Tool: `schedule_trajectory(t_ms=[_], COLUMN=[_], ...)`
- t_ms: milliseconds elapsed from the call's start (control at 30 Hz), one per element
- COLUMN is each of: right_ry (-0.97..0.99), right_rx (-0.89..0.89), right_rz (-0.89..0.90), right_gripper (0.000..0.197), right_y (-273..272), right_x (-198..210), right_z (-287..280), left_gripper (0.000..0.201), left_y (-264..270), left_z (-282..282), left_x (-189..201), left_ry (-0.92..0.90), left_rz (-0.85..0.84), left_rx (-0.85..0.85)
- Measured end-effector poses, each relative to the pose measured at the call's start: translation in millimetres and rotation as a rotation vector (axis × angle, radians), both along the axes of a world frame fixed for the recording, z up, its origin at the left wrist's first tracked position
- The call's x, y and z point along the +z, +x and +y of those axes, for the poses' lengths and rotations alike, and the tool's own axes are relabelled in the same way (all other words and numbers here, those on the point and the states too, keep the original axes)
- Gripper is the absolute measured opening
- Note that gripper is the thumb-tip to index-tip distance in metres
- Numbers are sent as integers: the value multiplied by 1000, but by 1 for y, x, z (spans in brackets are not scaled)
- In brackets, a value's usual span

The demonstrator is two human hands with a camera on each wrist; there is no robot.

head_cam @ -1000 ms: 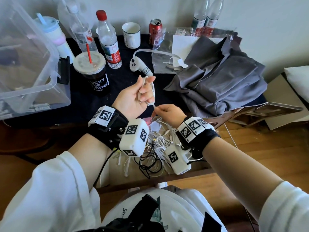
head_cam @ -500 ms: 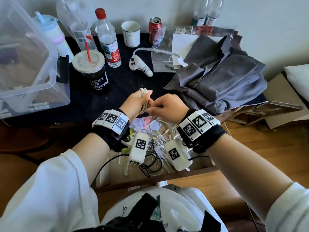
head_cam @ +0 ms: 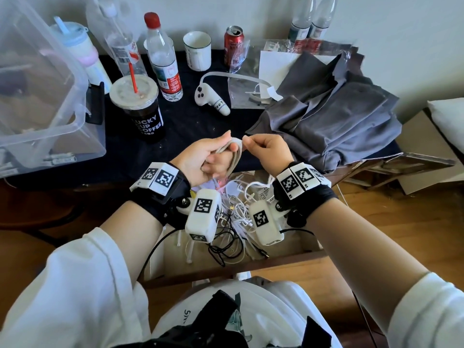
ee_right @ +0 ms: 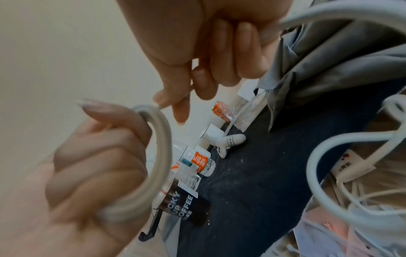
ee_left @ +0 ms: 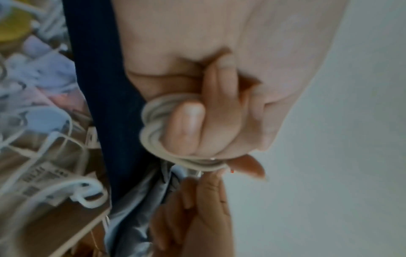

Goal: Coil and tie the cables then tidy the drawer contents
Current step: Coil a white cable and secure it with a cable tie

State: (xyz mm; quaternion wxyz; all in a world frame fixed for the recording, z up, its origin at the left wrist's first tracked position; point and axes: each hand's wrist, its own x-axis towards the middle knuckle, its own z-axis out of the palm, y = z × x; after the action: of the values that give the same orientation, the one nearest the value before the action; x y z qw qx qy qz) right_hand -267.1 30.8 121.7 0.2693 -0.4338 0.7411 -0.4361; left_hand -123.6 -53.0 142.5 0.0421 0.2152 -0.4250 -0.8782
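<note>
The left hand (head_cam: pixel 203 159) grips a coiled beige cable (head_cam: pixel 234 156), its fingers curled through the loops, above the front edge of the dark tabletop (head_cam: pixel 190 126). At 3 o'clock of it, the right hand (head_cam: pixel 268 150) pinches the cable's loose end between thumb and forefinger, almost touching the coil. Below both hands, at 6 o'clock, the open drawer (head_cam: pixel 226 268) holds a tangle of white and black cables (head_cam: pixel 238 214). A coffee cup (head_cam: pixel 140 113) stands at 10 o'clock.
</note>
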Motion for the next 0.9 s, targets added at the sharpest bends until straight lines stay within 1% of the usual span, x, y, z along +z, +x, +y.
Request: schedule_trajectory(t_ms=[100, 167, 233, 367, 467, 533, 633, 733, 833, 900], right_ry=[64, 124, 184, 263, 284, 293, 296, 250, 218, 215], right_rx=[-6, 25, 121, 269, 317, 329, 320, 302, 269, 253], right_rz=[-32, -31, -23, 64, 180, 238, 277, 256, 261, 278], right_gripper=[32, 29, 24, 26, 31, 26, 21, 21, 20, 18], right_y=[3, 6, 14, 29, 31, 31, 34, 36, 37, 34], right_x=[-11, -15, -15, -5, 3, 8, 11, 10, 10, 11], right_z=[1, 5, 8, 6, 7, 9, 10, 12, 13, 12], left_gripper=[37, 35, 33, 30, 25, 20, 15, 14, 21, 24], left_y=[-2, -5, -11, -21, -21, -19, -16, -12, -9, -8], left_z=[-1, -2, -4, -1, 0, 0, 0, 1, -2, -3], left_x=[6, 9, 11, 7, -1, -4, -8, -10, -15, -21], left_ry=[111, 172, 157, -23, -61, -130, -271, -357, -469, -569], left_rz=[181, 281, 297, 157, 68, 10, -110, -205, -306, -377], left_rx=[109, 180, 238, 366, 444, 454, 412, 341, 279, 197])
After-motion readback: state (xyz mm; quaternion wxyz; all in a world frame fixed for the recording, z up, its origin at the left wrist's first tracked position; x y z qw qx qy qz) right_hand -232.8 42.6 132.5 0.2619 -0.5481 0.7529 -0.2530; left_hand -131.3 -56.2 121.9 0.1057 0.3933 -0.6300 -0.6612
